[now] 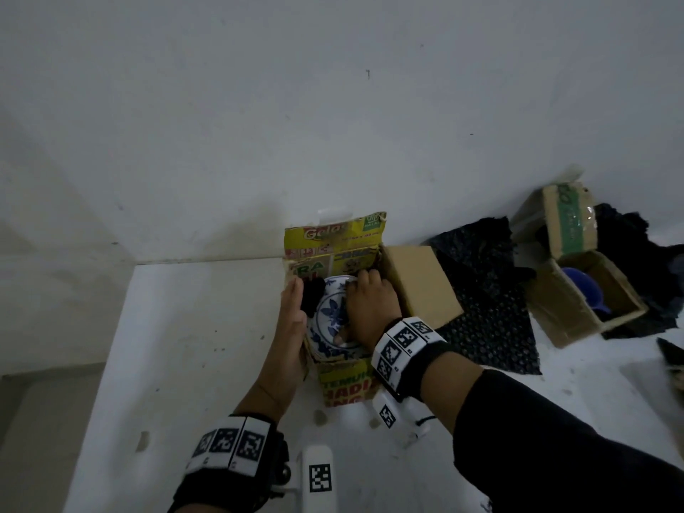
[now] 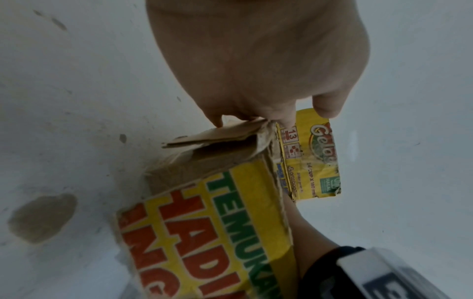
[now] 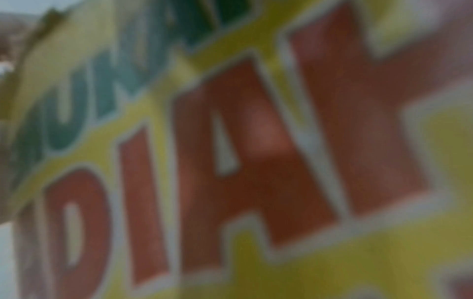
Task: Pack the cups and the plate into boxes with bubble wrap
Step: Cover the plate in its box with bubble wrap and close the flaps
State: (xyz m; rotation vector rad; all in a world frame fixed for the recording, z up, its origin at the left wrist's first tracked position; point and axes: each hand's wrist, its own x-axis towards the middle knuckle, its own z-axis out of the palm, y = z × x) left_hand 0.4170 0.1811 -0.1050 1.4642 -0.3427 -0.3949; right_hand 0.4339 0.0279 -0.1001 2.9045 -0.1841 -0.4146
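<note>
2 hands (image 1: 292, 323) (image 1: 370, 309), 1 plate (image 1: 329, 320), 2 boxes (image 1: 351, 386) (image 1: 577, 309)

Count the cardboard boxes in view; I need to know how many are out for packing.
2. The yellow box sits between both hands, holding the plate; a brown box lies far right. Others may be hidden.

The right hand (image 1: 370, 309) hides much of the plate (image 1: 329, 320), and the right wrist view shows only blurred box (image 3: 256, 161) lettering.

Blue on white, yellow all round

The plate (image 1: 330, 315) carries blue leaf-flowers on white; its box (image 1: 344, 386) is yellow with red and green lettering; black dotted wrap (image 1: 492, 320).
</note>
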